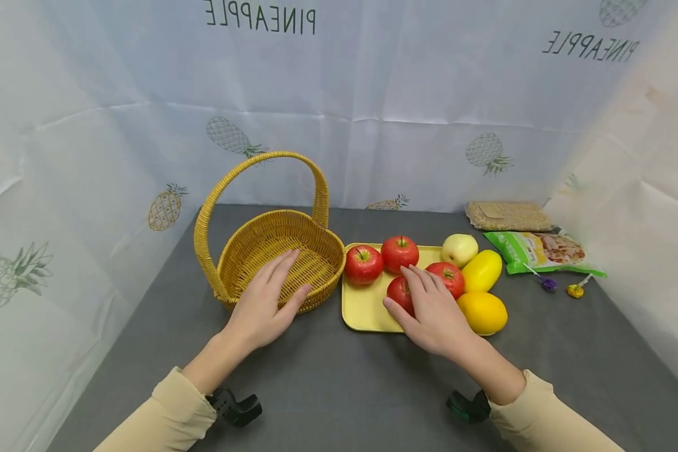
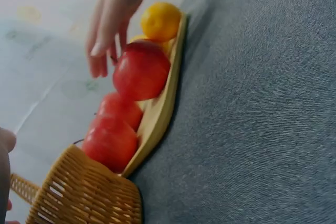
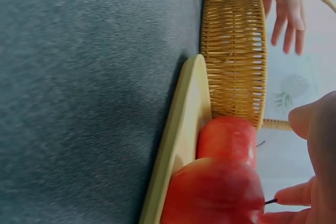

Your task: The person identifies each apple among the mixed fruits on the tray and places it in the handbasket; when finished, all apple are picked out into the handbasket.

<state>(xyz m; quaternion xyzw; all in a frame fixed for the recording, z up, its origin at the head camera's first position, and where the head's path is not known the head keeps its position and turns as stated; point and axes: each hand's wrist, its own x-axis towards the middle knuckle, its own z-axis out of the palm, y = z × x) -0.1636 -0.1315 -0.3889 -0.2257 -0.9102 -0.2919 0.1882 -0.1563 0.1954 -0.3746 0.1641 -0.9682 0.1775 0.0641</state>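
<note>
My right hand (image 1: pixel 435 314) hovers over a red apple (image 1: pixel 398 294) at the front of a pale yellow tray (image 1: pixel 364 312). In the right wrist view its fingers (image 3: pixel 295 194) are close to the apple's stem, the thumb apart from them. Other red apples (image 1: pixel 364 264) share the tray, beside a pale round fruit (image 1: pixel 460 250), a long yellow fruit (image 1: pixel 482 270) and an orange-yellow fruit (image 1: pixel 484 313). My left hand (image 1: pixel 264 307), fingers extended, reaches over the front rim of a woven basket (image 1: pixel 329 287) with a tall handle. Nothing lies inside the basket.
Behind the tray's right side are a packet of grains (image 1: pixel 508 216) and a green food packet (image 1: pixel 542 250). Purple (image 1: pixel 548 284) and yellow (image 1: pixel 575 290) lollipops lie nearby. White pineapple-print curtains (image 1: pixel 339 157) border the grey table (image 1: pixel 328 383).
</note>
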